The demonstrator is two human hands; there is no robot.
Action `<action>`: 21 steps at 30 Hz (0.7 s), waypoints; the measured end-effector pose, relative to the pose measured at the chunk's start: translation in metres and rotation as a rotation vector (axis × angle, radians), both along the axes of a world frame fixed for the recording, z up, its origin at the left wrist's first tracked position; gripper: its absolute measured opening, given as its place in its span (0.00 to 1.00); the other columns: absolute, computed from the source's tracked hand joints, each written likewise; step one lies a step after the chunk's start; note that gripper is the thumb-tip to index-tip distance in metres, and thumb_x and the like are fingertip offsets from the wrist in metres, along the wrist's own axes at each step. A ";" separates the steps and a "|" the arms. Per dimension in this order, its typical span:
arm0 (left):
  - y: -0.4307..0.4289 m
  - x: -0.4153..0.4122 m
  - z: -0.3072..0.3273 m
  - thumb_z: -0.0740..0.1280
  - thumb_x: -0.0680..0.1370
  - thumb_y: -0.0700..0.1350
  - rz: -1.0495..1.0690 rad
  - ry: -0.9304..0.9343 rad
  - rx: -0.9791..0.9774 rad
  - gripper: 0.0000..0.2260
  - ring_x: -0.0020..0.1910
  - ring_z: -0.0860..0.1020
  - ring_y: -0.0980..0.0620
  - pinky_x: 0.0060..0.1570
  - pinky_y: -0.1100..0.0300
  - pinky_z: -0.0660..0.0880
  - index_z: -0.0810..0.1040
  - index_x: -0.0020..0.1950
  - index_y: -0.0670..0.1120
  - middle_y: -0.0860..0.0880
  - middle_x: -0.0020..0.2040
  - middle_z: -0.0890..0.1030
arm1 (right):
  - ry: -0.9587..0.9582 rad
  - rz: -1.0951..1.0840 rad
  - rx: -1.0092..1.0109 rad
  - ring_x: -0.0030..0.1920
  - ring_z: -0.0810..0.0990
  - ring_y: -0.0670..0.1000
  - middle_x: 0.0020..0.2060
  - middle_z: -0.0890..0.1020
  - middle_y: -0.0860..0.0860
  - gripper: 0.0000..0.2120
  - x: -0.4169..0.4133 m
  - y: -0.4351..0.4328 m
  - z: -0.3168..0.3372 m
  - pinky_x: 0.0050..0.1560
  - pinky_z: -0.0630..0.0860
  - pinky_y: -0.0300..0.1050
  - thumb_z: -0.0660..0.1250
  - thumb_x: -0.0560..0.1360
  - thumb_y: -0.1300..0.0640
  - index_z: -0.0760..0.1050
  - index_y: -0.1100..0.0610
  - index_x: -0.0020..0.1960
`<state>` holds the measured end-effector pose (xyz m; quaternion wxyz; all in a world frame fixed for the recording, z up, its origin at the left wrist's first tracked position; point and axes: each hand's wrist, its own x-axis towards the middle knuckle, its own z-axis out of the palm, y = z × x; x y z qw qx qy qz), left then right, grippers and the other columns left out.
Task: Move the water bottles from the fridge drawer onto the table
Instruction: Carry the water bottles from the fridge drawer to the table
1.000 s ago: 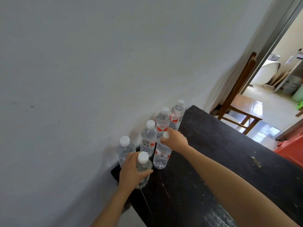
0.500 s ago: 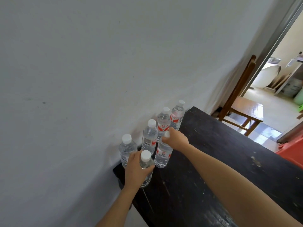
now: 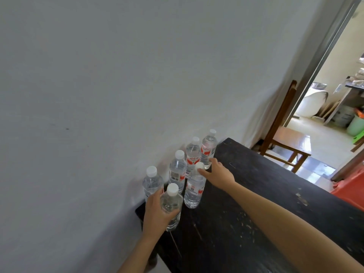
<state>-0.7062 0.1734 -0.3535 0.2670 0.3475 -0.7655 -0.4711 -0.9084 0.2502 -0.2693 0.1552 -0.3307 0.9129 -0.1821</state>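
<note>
Water bottle [image 3: 171,205] at 6 o'clock, gripped by the left hand [image 3: 155,213], seems just placed on the table [image 3: 256,194]; right hand [image 3: 218,172], loose-fingered, touches the next bottle [image 3: 194,192] at its cap [image 3: 199,166]: letting go comes next.

Left hand [image 3: 156,214] around a bottle [image 3: 171,200], right hand [image 3: 219,173] fingers [image 3: 213,160] outstretched.

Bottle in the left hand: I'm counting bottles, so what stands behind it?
Another capped bottle stands behind it, near the wall; the left hand and the held bottle cover its lower part and base.
</note>
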 end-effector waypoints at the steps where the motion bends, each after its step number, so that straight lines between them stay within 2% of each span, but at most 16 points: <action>1: 0.002 0.004 0.000 0.78 0.63 0.49 0.019 -0.001 -0.015 0.33 0.58 0.68 0.57 0.62 0.57 0.68 0.65 0.64 0.57 0.59 0.55 0.68 | 0.015 -0.015 0.004 0.58 0.77 0.55 0.68 0.69 0.56 0.34 -0.001 0.009 0.000 0.52 0.78 0.48 0.59 0.74 0.38 0.54 0.53 0.73; 4: 0.008 0.017 -0.004 0.78 0.64 0.48 0.036 -0.020 -0.035 0.35 0.61 0.69 0.52 0.64 0.53 0.68 0.66 0.67 0.53 0.55 0.57 0.69 | 0.010 -0.042 0.021 0.57 0.77 0.54 0.68 0.69 0.56 0.32 -0.003 0.037 -0.004 0.52 0.76 0.46 0.59 0.75 0.39 0.57 0.54 0.72; 6: 0.016 0.025 -0.002 0.77 0.64 0.48 0.011 -0.040 -0.047 0.35 0.61 0.70 0.52 0.63 0.53 0.68 0.67 0.67 0.51 0.54 0.58 0.70 | -0.019 -0.054 0.016 0.53 0.78 0.52 0.67 0.69 0.56 0.30 -0.001 0.057 -0.008 0.49 0.75 0.44 0.59 0.75 0.40 0.58 0.54 0.71; 8: 0.024 0.032 -0.002 0.77 0.62 0.53 -0.015 -0.072 -0.058 0.36 0.60 0.70 0.54 0.62 0.57 0.68 0.67 0.67 0.50 0.55 0.59 0.70 | -0.040 -0.061 0.019 0.47 0.76 0.49 0.65 0.70 0.55 0.29 0.003 0.073 -0.013 0.48 0.76 0.43 0.59 0.76 0.40 0.59 0.54 0.71; 10: 0.035 0.041 -0.002 0.73 0.60 0.60 -0.025 -0.112 -0.078 0.39 0.60 0.69 0.54 0.61 0.58 0.68 0.66 0.67 0.50 0.56 0.59 0.69 | -0.061 -0.070 0.023 0.46 0.75 0.48 0.64 0.70 0.55 0.29 0.008 0.088 -0.021 0.51 0.77 0.45 0.59 0.75 0.39 0.59 0.54 0.70; 15: 0.053 0.059 -0.012 0.75 0.67 0.49 -0.039 -0.172 -0.070 0.35 0.64 0.68 0.50 0.65 0.55 0.67 0.64 0.69 0.47 0.53 0.61 0.67 | -0.127 -0.049 0.043 0.54 0.77 0.51 0.66 0.69 0.54 0.29 0.031 0.120 -0.042 0.53 0.76 0.45 0.59 0.76 0.40 0.59 0.54 0.70; 18: 0.059 0.068 -0.010 0.74 0.69 0.48 -0.041 -0.213 -0.082 0.32 0.65 0.68 0.50 0.66 0.55 0.67 0.64 0.70 0.46 0.49 0.65 0.67 | -0.142 -0.060 0.064 0.59 0.75 0.52 0.67 0.68 0.54 0.29 0.043 0.138 -0.051 0.56 0.75 0.47 0.59 0.76 0.40 0.59 0.54 0.71; 21: 0.061 0.072 -0.005 0.71 0.72 0.48 -0.067 -0.257 -0.114 0.30 0.65 0.69 0.48 0.66 0.52 0.68 0.63 0.71 0.46 0.46 0.68 0.67 | -0.160 -0.088 0.074 0.58 0.76 0.52 0.67 0.67 0.54 0.29 0.054 0.159 -0.054 0.56 0.75 0.47 0.58 0.76 0.40 0.58 0.54 0.71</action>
